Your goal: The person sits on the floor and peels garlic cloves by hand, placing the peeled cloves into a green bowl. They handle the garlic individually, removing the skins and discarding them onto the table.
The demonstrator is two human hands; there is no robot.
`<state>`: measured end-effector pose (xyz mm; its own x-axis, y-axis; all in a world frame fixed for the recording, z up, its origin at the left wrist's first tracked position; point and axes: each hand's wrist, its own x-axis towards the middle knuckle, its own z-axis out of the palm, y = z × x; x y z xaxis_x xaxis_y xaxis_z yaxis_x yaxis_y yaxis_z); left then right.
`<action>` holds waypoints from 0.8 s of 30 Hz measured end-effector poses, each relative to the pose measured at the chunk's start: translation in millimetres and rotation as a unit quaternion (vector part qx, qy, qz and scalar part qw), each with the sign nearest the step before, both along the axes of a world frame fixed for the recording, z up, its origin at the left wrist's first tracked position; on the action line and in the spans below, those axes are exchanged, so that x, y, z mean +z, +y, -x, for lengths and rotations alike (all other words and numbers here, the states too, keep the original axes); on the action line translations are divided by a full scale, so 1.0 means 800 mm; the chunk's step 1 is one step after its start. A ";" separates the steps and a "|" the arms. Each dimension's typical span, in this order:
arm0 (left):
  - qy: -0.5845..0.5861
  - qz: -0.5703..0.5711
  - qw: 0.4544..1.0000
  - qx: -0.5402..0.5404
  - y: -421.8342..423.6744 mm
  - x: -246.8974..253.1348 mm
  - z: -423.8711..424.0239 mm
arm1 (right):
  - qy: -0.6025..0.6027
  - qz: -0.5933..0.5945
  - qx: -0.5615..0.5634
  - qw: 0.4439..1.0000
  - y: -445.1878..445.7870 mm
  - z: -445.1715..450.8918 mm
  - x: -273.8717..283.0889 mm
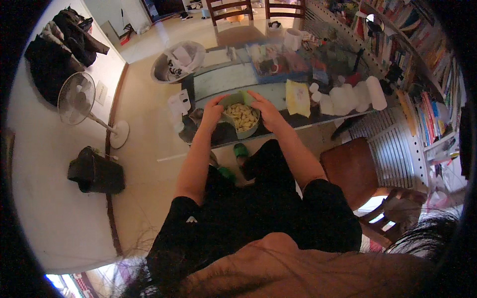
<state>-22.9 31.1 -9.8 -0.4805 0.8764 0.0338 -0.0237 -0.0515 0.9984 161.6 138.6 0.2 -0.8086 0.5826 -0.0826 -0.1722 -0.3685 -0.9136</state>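
Between my hands is a round pale green bowl [246,133] at the near edge of a glass-topped table [223,80]. Many small pale-yellow pieces [243,117] fill it; they look like a snack or peanuts, but I cannot tell which. My left hand [212,113] grips the rim on the left side. On the other side my right hand [266,108] holds the rim, fingers reaching towards the far edge. Whether the bowl rests on the glass or is slightly raised, I cannot tell.
To the right lie a yellow packet [297,98] and several white rolls [341,98]. A metal basin [160,69] with a white bag sits at the far left corner. A white mug [293,39] stands farther back. A brown chair [348,169] is at right, a fan [119,134] at left.
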 end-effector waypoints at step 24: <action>0.213 -0.053 0.971 0.097 -0.028 -0.025 -0.046 | -0.283 -0.714 -0.031 0.639 0.045 0.089 0.028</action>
<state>13.6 9.0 -29.4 -0.5590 0.7511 0.3512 0.4101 -0.1176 0.9044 90.7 174.2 22.9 -0.8562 0.4201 0.3008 0.3612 0.9029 -0.2328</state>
